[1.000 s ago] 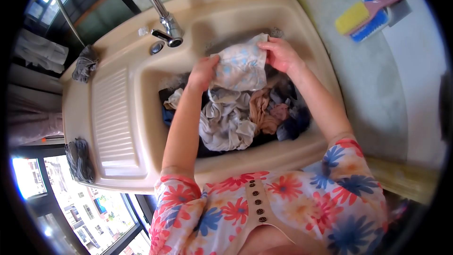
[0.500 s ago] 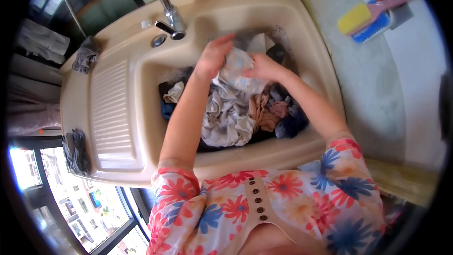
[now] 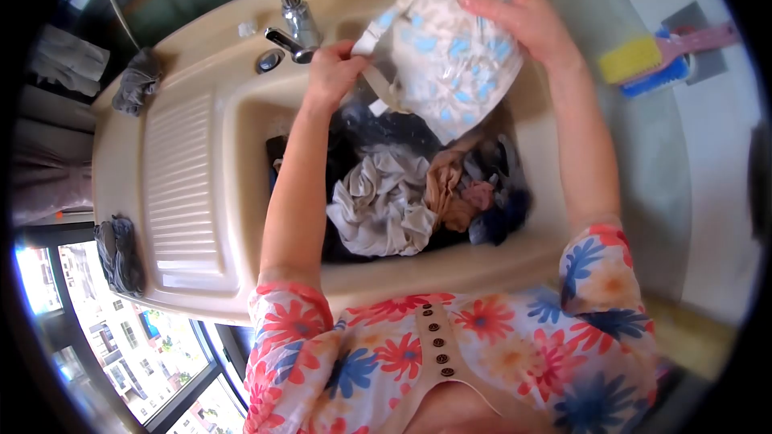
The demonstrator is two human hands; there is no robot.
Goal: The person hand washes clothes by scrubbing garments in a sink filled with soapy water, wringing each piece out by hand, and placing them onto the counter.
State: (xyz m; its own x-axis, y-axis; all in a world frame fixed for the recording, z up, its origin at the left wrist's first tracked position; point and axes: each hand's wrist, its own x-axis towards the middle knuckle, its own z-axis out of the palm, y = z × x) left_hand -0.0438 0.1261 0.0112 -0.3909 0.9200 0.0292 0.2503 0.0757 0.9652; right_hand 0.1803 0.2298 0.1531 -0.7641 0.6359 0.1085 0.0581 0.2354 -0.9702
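Note:
A wet white cloth item with light-blue patches (image 3: 462, 52) hangs spread above the sink basin, a narrow band trailing from its left side. My left hand (image 3: 331, 76) is closed in a pinch on that band, close to the tap. On the upper right, my right hand (image 3: 523, 16) grips the cloth's edge, thumb lying across the front. Beneath it, a crumpled pale grey garment (image 3: 382, 201) lies in the basin beside a brown cloth (image 3: 450, 193) and a pink cloth (image 3: 478, 194). Dark laundry (image 3: 503, 213) and dark water fill the rest; part of the basin is hidden behind the cloth.
The chrome tap (image 3: 299, 28) rises at the sink's back edge. A ribbed washboard surface (image 3: 181, 193) forms the sink's left side. Grey bundled cloths (image 3: 137, 80) rest along the left rim. Brushes with yellow and blue parts (image 3: 635, 64) are at the right wall.
Both hands have risen and moved apart, lifting the patterned cloth out of the basin and spreading it. My right hand went up and right; my left went slightly left.

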